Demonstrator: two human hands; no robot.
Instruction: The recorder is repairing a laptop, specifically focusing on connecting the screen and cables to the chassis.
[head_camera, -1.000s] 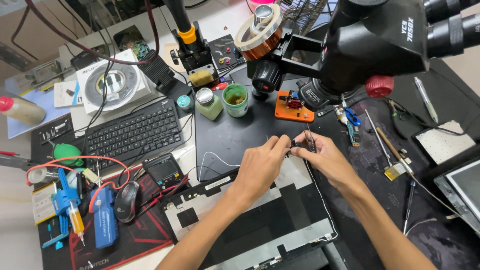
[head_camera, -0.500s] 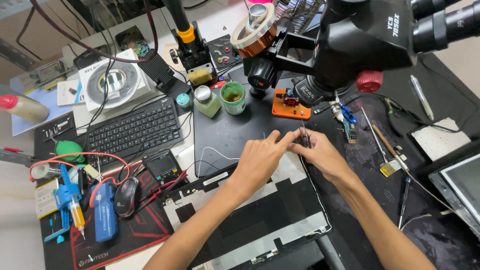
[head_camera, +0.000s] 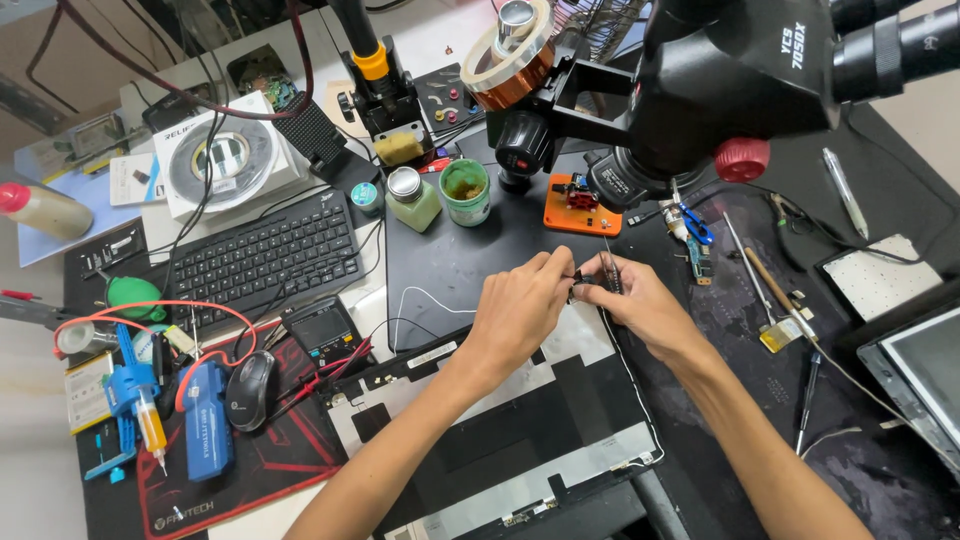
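Left hand (head_camera: 520, 315): fingers curled, thumb and fingertips pinched on a small dark part (head_camera: 576, 283) held just above the black work mat (head_camera: 440, 270); what the part is cannot be told at this size. Right hand (head_camera: 640, 305): fingers closed round slim dark tweezers (head_camera: 612, 272), held roughly upright, their lower end meeting the small part between the two hands. Beneath both wrists: opened laptop lid panel (head_camera: 520, 420), black with silver foil patches, a thin white cable (head_camera: 625, 370) running along its right edge. Above the hands: black stereo microscope head (head_camera: 730, 90), with a roll of amber tape (head_camera: 515, 60) on its arm. Behind the hands on the mat: green flux pot (head_camera: 465, 192), small glass jar with metal lid (head_camera: 408, 198), orange board holder (head_camera: 582, 205). Left of the mat: black keyboard (head_camera: 260, 255), black mouse (head_camera: 250, 388), blue handheld tool (head_camera: 207, 420). Right: screwdrivers and probes (head_camera: 765, 285), well apart from the hands.
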